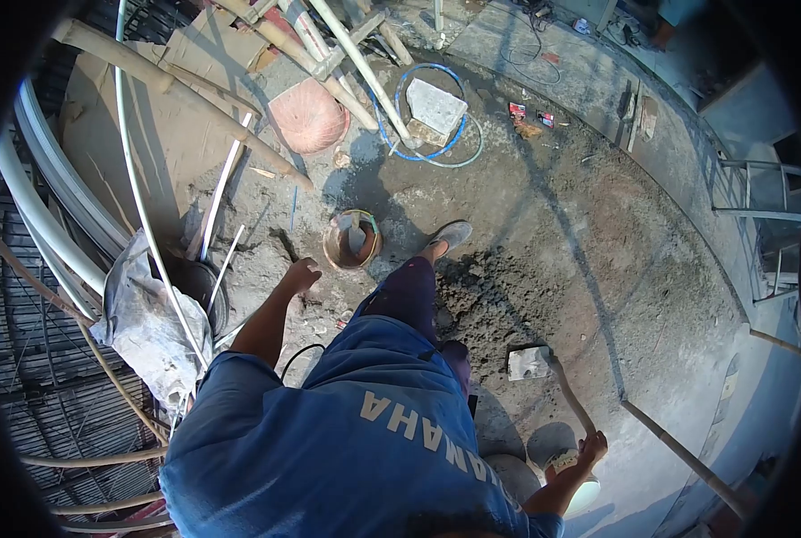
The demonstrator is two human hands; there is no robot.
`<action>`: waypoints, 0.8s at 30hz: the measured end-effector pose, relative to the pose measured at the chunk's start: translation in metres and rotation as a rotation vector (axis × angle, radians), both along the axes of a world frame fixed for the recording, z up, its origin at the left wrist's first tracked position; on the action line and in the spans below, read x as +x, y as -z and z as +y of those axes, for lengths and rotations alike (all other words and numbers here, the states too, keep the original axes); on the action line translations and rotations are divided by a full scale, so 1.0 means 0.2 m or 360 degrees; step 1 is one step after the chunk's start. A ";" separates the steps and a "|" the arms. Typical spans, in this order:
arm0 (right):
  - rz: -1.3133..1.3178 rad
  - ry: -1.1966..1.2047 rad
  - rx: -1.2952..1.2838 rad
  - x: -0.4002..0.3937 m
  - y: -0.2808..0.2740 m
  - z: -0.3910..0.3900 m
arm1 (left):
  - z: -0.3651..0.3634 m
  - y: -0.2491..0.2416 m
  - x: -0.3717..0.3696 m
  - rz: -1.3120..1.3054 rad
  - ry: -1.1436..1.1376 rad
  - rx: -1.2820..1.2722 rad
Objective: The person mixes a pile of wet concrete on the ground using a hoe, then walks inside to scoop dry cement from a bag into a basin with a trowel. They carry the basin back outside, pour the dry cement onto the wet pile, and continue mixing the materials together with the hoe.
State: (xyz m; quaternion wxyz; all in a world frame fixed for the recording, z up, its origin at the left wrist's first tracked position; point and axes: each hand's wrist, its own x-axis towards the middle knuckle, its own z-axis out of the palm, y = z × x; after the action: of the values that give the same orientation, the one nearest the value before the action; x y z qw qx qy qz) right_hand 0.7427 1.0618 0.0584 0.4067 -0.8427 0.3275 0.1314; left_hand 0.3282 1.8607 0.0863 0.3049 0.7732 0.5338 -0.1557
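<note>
My left hand [302,273] hangs empty with loosely bent fingers, just left of a small brown bucket [351,240] that stands on the dirty concrete floor; hand and bucket are apart. My right hand [591,446] grips the top of a wooden hoe handle [569,397]. The hoe's grey blade [530,363] rests on the floor at the near edge of a dark heap of wet mortar [495,291]. My foot in a grey shoe [452,235] is planted between the bucket and the heap.
A grey sack [149,323] and a black tub [205,291] lie at left under white pipes [136,179]. Farther off are a pink basin [308,117], a concrete block [435,108] ringed by blue hose, and wooden poles. A long pole [687,457] lies at right.
</note>
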 end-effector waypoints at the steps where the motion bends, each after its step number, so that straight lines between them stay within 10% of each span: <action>1: -0.0010 0.0003 0.0029 -0.02 0.06 0.00 | 0.04 -0.01 -0.02 0.0057 -0.0119 -0.0094; 10: 0.0199 -0.0558 -0.0011 -0.04 0.27 -0.40 | -0.06 0.02 -0.29 -0.0031 -0.0177 0.0018; 14: -0.0099 -0.1164 -0.0772 0.15 0.06 -0.37 | -0.21 0.16 -0.58 -0.0081 -0.0266 -0.0096; 16: 0.0171 -0.0889 -0.0749 0.13 -0.30 -0.11 | -0.27 0.25 -0.72 -0.0038 -0.0026 -0.0021; 24: -0.0102 -0.0839 -0.1009 0.07 -0.10 -0.42 | -0.19 0.13 -0.64 0.0183 -0.0318 -0.0344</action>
State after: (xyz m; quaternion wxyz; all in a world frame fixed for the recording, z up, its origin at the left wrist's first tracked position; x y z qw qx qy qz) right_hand 0.7576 0.9777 0.0780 0.0896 -0.9849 0.1119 0.0974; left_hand 0.2009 1.8227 0.0598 0.3693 0.6687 0.6048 -0.2250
